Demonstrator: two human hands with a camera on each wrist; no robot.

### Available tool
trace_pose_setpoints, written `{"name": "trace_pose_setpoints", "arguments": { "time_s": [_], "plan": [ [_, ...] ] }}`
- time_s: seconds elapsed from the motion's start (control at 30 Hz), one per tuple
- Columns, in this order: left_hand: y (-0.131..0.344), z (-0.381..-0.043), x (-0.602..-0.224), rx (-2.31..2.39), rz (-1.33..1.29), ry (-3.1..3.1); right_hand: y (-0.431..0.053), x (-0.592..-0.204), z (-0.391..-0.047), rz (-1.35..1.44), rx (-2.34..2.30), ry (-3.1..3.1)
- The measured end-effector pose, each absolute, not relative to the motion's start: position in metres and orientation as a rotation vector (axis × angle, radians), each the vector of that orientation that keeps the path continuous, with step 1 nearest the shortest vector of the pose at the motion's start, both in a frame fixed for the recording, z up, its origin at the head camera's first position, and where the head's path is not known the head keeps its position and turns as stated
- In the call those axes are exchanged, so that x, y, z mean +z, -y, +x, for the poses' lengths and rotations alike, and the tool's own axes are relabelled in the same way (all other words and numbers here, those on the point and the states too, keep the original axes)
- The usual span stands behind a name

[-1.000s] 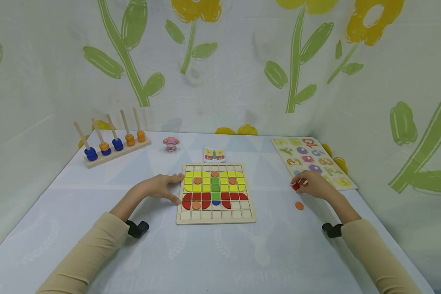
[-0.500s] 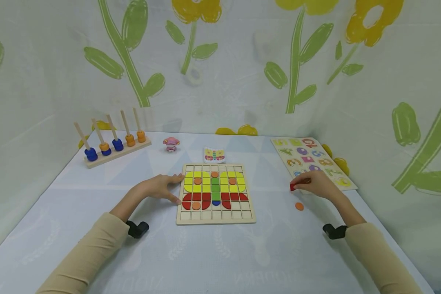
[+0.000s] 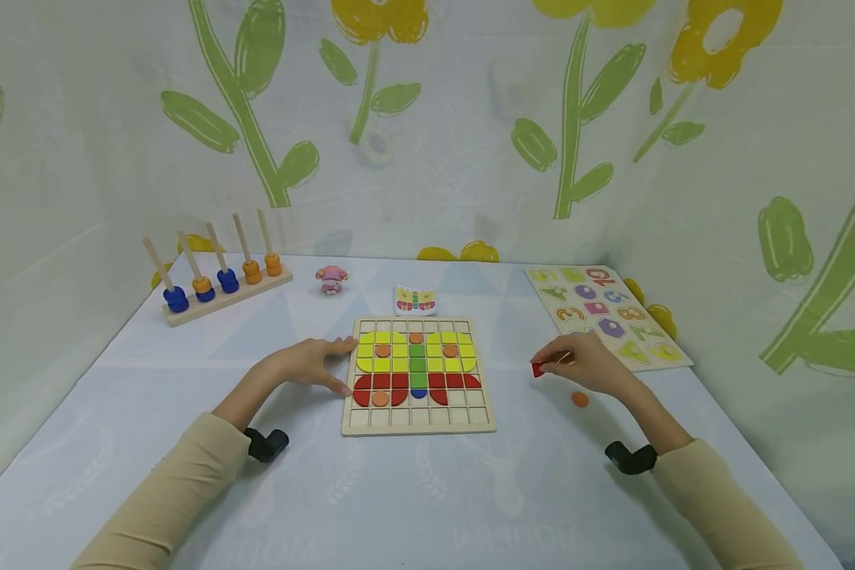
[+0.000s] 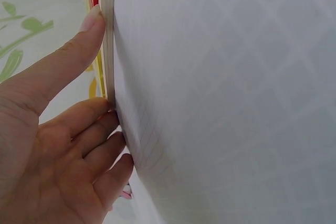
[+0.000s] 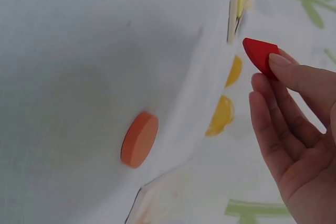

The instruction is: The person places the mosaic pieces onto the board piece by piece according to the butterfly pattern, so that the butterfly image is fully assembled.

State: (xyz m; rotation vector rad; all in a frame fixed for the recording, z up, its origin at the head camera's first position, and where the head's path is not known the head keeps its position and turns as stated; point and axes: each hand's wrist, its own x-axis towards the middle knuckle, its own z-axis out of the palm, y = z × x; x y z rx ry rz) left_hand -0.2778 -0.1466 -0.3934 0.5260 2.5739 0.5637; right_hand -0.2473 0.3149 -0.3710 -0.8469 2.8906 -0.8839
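Observation:
A wooden grid board (image 3: 438, 416) lies mid-table, bearing yellow, red, green, orange and blue tiles in a butterfly pattern. My left hand (image 3: 312, 364) rests at its left side, thumb and forefinger spread along the edge; in the left wrist view the thumb (image 4: 79, 45) touches that edge. Between thumb and fingertips my right hand (image 3: 586, 362) pinches a red quarter-circle tile (image 5: 258, 55), raised above the table to the right of the board. An orange disc (image 3: 579, 400) lies on the table near the right hand.
Behind the board stands a small butterfly picture card (image 3: 416, 301), with a pink figurine (image 3: 332, 279) to its left. A peg stand with blue and orange beads (image 3: 228, 294) is at the back left. A number-and-shape board (image 3: 634, 348) lies at the right.
My right hand has moved left toward the board, carrying the red tile away from the number-and-shape board. The left hand and the grid board have stayed put.

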Motion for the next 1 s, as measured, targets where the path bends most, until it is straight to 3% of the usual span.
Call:
{"name": "trace_pose_setpoints", "arguments": {
  "time_s": [1.0],
  "plan": [
    [0.148, -0.28, -0.394, 0.585, 0.514, -2.564, -0.321, -0.384, -0.246, -0.758, -0.715, -2.853]
  ]
}}
